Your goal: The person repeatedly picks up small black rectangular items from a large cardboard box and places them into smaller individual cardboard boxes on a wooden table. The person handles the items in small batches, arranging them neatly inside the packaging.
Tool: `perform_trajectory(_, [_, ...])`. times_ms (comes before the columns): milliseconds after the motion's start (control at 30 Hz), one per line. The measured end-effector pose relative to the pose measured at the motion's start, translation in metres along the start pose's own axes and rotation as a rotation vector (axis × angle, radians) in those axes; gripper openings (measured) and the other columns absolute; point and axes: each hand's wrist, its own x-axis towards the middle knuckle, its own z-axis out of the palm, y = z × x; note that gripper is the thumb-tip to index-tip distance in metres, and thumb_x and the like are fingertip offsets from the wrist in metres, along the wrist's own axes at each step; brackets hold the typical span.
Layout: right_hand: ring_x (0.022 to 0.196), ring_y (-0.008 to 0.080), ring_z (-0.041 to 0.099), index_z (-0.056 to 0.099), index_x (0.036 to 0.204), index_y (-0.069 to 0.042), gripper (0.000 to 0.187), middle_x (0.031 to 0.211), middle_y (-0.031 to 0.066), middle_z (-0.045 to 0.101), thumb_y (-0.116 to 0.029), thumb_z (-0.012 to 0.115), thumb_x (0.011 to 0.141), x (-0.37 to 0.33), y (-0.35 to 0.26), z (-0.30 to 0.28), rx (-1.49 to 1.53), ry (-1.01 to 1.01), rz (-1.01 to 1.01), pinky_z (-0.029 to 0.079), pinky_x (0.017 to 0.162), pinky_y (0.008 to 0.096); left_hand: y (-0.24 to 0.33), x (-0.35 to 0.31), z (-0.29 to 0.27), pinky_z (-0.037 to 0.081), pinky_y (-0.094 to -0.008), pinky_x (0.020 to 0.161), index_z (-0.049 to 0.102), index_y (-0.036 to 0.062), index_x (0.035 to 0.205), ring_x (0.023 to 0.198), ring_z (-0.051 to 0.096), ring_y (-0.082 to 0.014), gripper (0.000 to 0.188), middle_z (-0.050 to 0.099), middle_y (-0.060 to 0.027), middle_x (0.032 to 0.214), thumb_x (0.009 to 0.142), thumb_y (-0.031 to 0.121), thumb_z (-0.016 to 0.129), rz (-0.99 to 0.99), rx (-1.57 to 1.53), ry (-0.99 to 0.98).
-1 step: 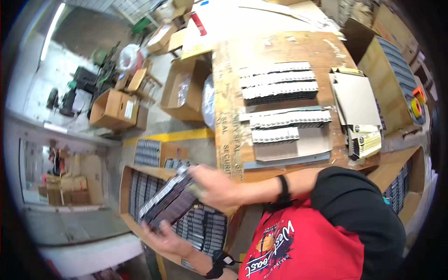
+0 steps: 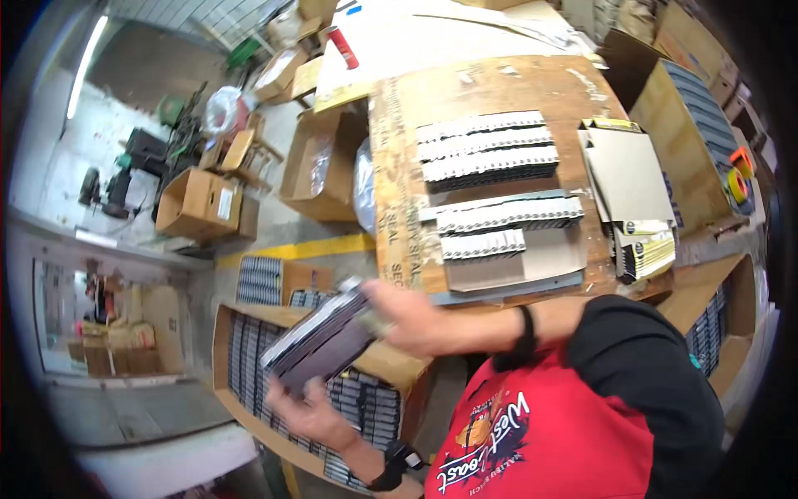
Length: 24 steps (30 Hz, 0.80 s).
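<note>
Both my hands hold a stack of flat dark packs (image 2: 320, 341) with pale edges, tilted, above an open cardboard box (image 2: 221, 353) filled with rows of the same packs. My left hand (image 2: 312, 413) supports the stack from below and wears a wrist device. My right hand (image 2: 409, 318), with a black wristband, grips the stack's upper right end. A second box of packs (image 2: 262, 280) stands just behind the first.
A cardboard-covered table (image 2: 499, 87) carries rows of dark packs (image 2: 486, 150), a grey tray of more packs (image 2: 507, 220) and flat grey sheets (image 2: 625, 175). Open boxes (image 2: 320, 166) and a closed carton (image 2: 204, 204) sit on the floor left, beyond a yellow line (image 2: 307, 248). Tape rolls (image 2: 736, 179) lie right.
</note>
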Motion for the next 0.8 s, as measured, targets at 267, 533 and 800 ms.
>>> perform_trajectory(267, [0.089,0.0303,0.059,0.058,0.104,-0.004,0.030,0.096,0.0173,0.062,-0.027,0.059,0.085,-0.144,0.060,-0.279,-0.487,0.254,0.760,0.045,0.078,0.0371,-0.021,-0.114,0.228,0.044,-0.0326,0.090,0.044,-0.0010,0.130,0.103,0.051,-0.0256,0.057,0.048,-0.0148,0.113,0.077,0.002,0.063,0.128,-0.349,-1.290])
perform_trajectory(533, [0.067,0.0156,0.060,0.063,0.093,-0.001,0.038,0.073,0.0086,0.066,-0.032,0.072,0.073,-0.177,0.118,-0.315,-0.207,0.035,0.857,0.048,0.065,0.0315,-0.076,-0.171,0.305,0.048,-0.0301,0.066,0.060,-0.0024,0.106,0.070,0.058,-0.0211,0.031,0.058,-0.0123,0.078,0.076,0.004,0.065,0.226,-0.162,-1.116])
perform_trajectory(800, [0.069,0.0362,0.062,0.064,0.080,0.003,0.048,0.070,0.0223,0.063,-0.045,0.058,0.083,-0.154,0.184,-0.324,-0.523,-0.027,0.938,0.047,0.064,0.0437,-0.039,-0.163,0.335,0.047,-0.0480,0.058,0.055,0.0036,0.083,0.066,0.062,-0.0383,0.021,0.063,-0.0172,0.068,0.086,0.024,0.053,0.270,0.459,-1.046])
